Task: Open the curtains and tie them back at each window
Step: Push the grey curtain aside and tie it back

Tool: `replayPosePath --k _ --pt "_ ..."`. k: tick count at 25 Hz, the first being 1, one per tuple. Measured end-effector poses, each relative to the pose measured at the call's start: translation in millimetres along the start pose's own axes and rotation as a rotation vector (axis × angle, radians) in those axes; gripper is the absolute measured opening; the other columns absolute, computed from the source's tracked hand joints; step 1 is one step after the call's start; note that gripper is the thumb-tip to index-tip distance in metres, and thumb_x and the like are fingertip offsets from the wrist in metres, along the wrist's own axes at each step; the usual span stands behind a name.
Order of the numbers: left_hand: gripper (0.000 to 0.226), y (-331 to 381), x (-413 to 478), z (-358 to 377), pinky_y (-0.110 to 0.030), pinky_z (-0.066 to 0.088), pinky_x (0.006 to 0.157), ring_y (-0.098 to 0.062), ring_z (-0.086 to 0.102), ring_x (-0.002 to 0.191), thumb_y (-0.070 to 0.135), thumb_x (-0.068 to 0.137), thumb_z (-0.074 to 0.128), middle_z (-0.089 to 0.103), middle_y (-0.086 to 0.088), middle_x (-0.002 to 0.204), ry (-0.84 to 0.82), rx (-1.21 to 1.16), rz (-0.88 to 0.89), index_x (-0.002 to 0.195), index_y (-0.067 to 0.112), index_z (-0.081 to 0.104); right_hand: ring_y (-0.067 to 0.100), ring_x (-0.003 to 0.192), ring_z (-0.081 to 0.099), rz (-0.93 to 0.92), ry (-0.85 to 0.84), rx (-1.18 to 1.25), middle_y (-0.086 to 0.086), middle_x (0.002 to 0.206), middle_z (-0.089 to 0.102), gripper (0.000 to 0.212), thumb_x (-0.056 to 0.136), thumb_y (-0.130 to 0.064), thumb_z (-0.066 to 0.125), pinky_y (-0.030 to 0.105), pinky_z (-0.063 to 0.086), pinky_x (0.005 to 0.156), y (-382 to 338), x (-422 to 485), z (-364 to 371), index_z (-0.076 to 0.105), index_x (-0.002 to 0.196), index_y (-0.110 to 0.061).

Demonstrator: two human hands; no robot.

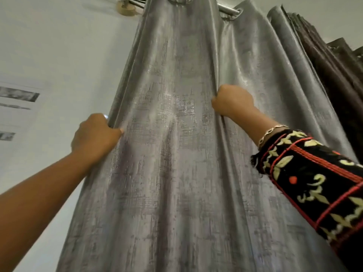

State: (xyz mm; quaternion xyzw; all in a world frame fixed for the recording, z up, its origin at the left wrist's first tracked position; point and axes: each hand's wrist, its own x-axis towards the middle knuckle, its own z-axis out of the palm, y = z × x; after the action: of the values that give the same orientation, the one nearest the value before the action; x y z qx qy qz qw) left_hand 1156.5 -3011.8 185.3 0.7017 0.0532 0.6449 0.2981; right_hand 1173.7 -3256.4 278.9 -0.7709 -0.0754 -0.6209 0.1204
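Head view, looking steeply up, and the grey curtain (pixel 172 173) fills the middle of the picture, hanging in broad, shiny folds from the rod (pixel 228 9) at the top. It is spread wide, running from its left edge beside the pale wall (pixel 59 55) to the bunched pleats on the right.

Left hand (pixel 96 134) is up at the curtain's left edge, and its fingers are curled round that edge and out of sight behind the cloth, with the thumb pressed on the front face. The forearm below it is bare.

Right hand (pixel 232 101) sits higher and further right, balled in a fist, its fingers clamped on a vertical fold of the same curtain. How much cloth is inside the fist, I can't tell. A chain bracelet (pixel 269 132) rides on that wrist, just above a black sleeve (pixel 314 177) embroidered in red and cream.

Between the two hands the cloth lies fairly flat, with soft creases running downward. Up top, a metal eyelet (pixel 238 11) threads the rod. At the far right a dark brown curtain (pixel 334 79) hangs tightly gathered, touching the grey pleats. Top left, a round mount (pixel 125 8) sits on the wall, and blurred dark patches (pixel 19 94) show on the wall at the left.
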Motion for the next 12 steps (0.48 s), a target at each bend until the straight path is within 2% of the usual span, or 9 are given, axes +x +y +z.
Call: replayPosePath --k 1,3,5,8,12 --pt "0.024 -3.9 -1.2 2.1 -0.037 0.040 0.065 -0.035 0.053 0.076 0.022 0.085 0.058 0.057 -0.019 0.085 -0.025 0.001 0.035 0.094 0.000 0.056 0.031 0.082 0.054 -0.012 0.032 -0.007 0.012 0.095 0.059 0.013 0.090 -0.012 0.042 0.029 0.035 0.061 -11.9 -4.0 1.8 0.050 0.081 -0.007" --pt "0.014 -9.2 -4.9 4.7 -0.034 0.036 0.063 -0.032 0.049 0.071 0.017 0.089 0.050 0.050 -0.013 0.075 -0.018 0.055 0.107 0.086 0.004 0.053 0.033 0.095 0.057 -0.033 0.032 -0.003 0.013 0.103 0.061 0.018 0.089 -0.008 0.041 0.031 0.038 0.066 -41.2 -10.7 4.6 0.058 0.093 -0.007" --pt "0.017 -13.4 -5.9 4.7 -0.033 0.035 0.062 -0.031 0.047 0.068 0.019 0.091 0.046 0.047 -0.010 0.071 0.006 0.082 0.171 0.084 0.005 0.054 0.033 0.106 0.057 -0.065 0.023 0.011 0.014 0.106 0.061 0.021 0.089 -0.007 0.039 0.035 0.041 0.072 -71.8 -9.8 6.8 0.061 0.092 -0.008" --pt "0.020 -19.3 -5.5 0.0 -0.033 0.033 0.060 -0.031 0.047 0.067 0.022 0.091 0.047 0.047 -0.009 0.070 0.018 0.071 0.239 0.079 0.006 0.052 0.030 0.114 0.055 -0.104 0.034 0.042 0.012 0.122 0.059 0.031 0.092 -0.010 0.038 0.038 0.047 0.084 -116.5 -6.9 3.0 0.059 0.115 -0.009" --pt "0.018 -21.4 -6.5 -4.5 -0.030 0.028 0.053 -0.025 0.039 0.059 0.017 0.090 0.045 0.052 -0.014 0.074 0.029 0.092 0.287 0.079 0.005 0.051 0.028 0.118 0.053 -0.193 0.062 0.131 0.009 0.129 0.056 0.035 0.093 -0.013 0.036 0.037 0.046 0.090 -167.7 -5.5 -2.5 0.055 0.123 -0.011"
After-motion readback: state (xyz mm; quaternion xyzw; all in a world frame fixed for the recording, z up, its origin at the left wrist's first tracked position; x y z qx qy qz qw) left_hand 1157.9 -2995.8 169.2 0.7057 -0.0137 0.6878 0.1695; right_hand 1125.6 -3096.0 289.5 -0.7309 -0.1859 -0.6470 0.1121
